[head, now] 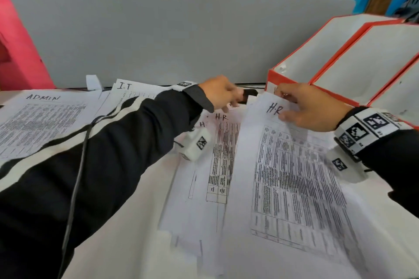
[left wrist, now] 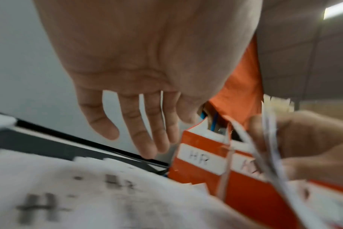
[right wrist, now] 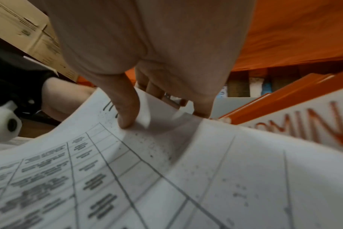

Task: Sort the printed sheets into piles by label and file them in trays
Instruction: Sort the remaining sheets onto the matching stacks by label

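My right hand (head: pixel 283 105) pinches the top edge of a printed sheet marked H.R (head: pixel 294 188), thumb on top and fingers underneath, lifting that end off the desk. In the right wrist view the thumb (right wrist: pixel 127 117) presses on the sheet (right wrist: pixel 127 178). My left hand (head: pixel 231 102) hovers just left of it with fingers relaxed (left wrist: pixel 143 139) and holds nothing. More H.R sheets (head: pixel 217 154) lie flat below the left wrist. An I.T pile (head: pixel 129 90) and an ADMIN pile (head: pixel 40 120) lie to the left. Orange file trays (head: pixel 340 63) stand at the right; one has an HR label (left wrist: pixel 200 158), another an ADMIN label (right wrist: pixel 303 124).
A grey divider panel (head: pixel 158 36) closes off the back of the desk. A black cable (head: pixel 74 188) runs along my left sleeve. A small black object (head: pixel 250 93) lies behind the hands, and a folded white slip (head: pixel 93 81) sits by the I.T pile.
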